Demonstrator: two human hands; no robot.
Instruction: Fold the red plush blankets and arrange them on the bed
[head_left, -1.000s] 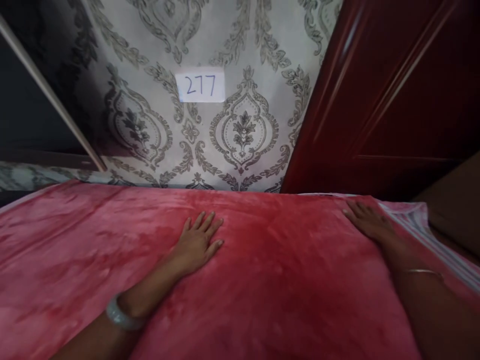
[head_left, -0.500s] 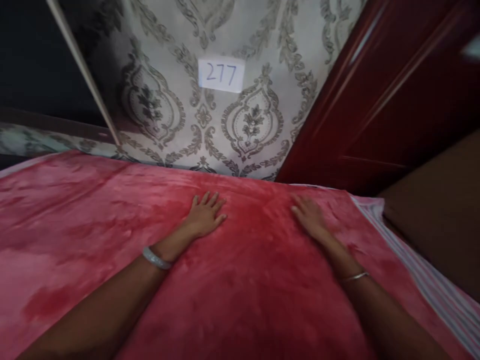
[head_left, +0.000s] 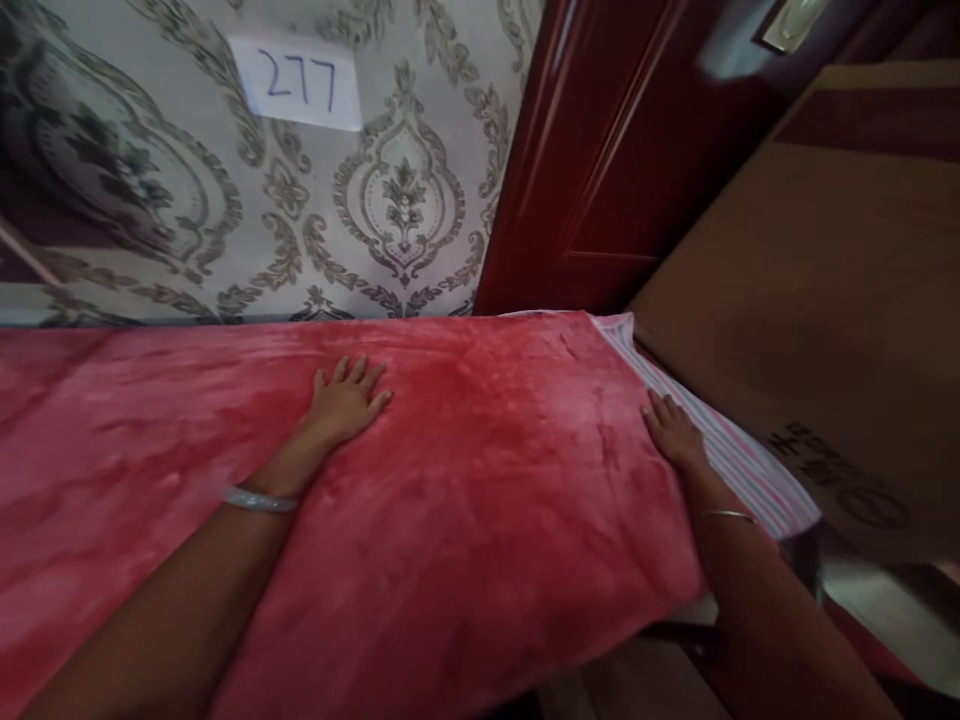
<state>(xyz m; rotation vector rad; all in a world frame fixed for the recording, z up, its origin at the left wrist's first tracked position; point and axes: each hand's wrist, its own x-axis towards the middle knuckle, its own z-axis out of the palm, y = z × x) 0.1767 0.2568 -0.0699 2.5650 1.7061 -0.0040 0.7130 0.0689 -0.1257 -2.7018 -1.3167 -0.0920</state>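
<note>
**Red blanket (head_left: 465,500) spread out, smoothing likely in hand**

Blanket lies along patterned wall (head_left: 300,270). Left hand (head_left: 341,408) flat on it, fingers apart, gripping nothing. Right hand (head_left: 676,432) palm-down at its right edge, beside striped cloth (head_left: 739,450), fingers extended, no grip visible (palm underside hidden). Next move probably calls for light, flat pressure along that edge.

red-pink plush blanket (head_left: 480,480) | spread flat, lightly creased | far edge along wall (head_left: 405,220)
</note>
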